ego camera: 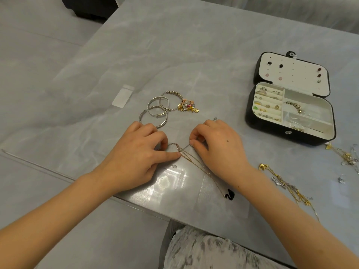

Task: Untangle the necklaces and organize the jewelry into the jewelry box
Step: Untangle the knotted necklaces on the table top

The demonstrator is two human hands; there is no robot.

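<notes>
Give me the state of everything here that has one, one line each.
Black jewelry box with white lining: open, lid folded back.
Thin silver and rose-gold chains: tangled, held between both hands.
Left hand: pinches the chains, forefinger pressing at the knot.
Right hand: pinches the chains.
Three silver bangles: overlapping, lying on the grey table.
Gold and silver necklaces: tangled, loose beside the right forearm.

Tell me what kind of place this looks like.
Likely a home, not a workshop: a marble-look table over tiled floor, with an open jewelry box and bracelets and necklaces spread out.
</notes>
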